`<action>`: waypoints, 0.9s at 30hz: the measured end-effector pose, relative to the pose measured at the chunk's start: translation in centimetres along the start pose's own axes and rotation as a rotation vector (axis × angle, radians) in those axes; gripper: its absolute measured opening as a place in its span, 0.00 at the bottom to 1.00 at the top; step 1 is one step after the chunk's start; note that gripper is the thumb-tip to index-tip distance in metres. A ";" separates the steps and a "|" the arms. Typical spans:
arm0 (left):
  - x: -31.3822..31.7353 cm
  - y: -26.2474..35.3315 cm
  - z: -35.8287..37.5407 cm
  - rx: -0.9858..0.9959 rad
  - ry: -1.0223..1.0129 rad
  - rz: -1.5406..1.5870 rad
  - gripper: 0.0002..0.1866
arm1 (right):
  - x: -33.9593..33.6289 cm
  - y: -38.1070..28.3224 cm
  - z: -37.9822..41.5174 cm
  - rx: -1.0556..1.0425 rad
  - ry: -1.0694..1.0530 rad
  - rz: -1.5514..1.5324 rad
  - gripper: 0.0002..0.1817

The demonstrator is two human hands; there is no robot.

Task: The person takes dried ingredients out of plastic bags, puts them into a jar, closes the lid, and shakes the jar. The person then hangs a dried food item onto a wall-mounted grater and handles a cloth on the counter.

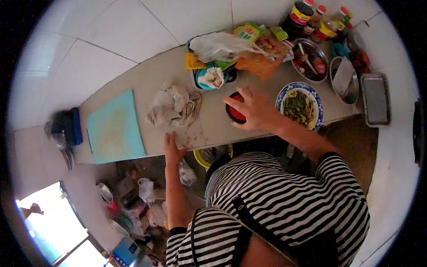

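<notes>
My right hand (254, 111) is over a small red bowl with a black rim (237, 116), its fingers spread across the bowl and covering its right side. The fingers look stretched out rather than wrapped round the rim. Near the counter's front edge is my left hand (173, 149), fingers extended on the counter top, just below a crumpled beige cloth (175, 106). To the right of the red bowl, a blue-patterned white dish (317, 106) holds chopped greens and other food, and my right forearm passes close to its lower left.
A turquoise cutting board (113, 129) lies on the left of the counter. Bags and packets (218, 46) line the back. Sauce bottles (300, 18), a metal bowl of food (319, 53) and a metal tray (376, 100) stand at right. A yellow-rimmed bucket (201, 159) sits below the edge.
</notes>
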State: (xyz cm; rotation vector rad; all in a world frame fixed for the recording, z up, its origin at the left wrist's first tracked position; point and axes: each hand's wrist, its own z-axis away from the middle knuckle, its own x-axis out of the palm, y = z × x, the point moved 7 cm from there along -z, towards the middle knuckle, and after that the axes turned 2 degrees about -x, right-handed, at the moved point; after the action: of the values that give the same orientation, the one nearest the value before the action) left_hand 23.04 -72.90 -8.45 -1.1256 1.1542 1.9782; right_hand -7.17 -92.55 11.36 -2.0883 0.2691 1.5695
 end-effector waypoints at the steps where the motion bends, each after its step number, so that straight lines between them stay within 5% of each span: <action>1: 0.3 -0.2 0.1 -0.009 0.004 -0.001 0.51 | 0.4 -0.3 -0.2 0.016 -0.018 -0.023 0.37; 5: 1.1 0.1 0.0 -0.024 0.023 -0.037 0.50 | 0.9 -2.3 -0.8 0.024 0.020 -0.050 0.39; 8: 3.7 -0.7 -0.3 0.028 0.043 -0.083 0.49 | 0.2 -2.0 -1.8 0.094 -0.193 -0.162 0.40; 10: 5.1 -1.2 -0.1 0.047 0.081 -0.117 0.48 | -2.1 1.4 -4.3 0.067 -0.048 -0.215 0.43; 12: 5.8 -1.1 0.1 0.063 0.135 -0.131 0.46 | -2.8 7.4 -6.8 0.232 0.309 0.061 0.45; 14: 4.7 0.2 0.6 0.044 0.182 -0.070 0.44 | -1.0 12.2 -9.2 0.276 0.239 0.243 0.44; 17: -1.0 5.3 1.8 -0.019 0.238 0.072 0.40 | 0.9 13.8 -11.8 0.355 -0.037 0.189 0.37; 23: -5.2 6.4 1.7 0.043 0.391 0.301 0.29 | -1.2 14.5 -16.6 0.117 0.060 -0.012 0.19; 27: -6.8 7.1 -0.2 0.069 0.387 0.492 0.25 | -3.1 13.9 -18.8 0.161 0.037 0.094 0.18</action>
State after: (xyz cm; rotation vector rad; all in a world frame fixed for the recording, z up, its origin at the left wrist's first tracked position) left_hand 20.73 -76.72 0.31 -1.3205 1.8335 2.0998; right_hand 1.38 -114.33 14.20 -2.0070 0.4964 1.5099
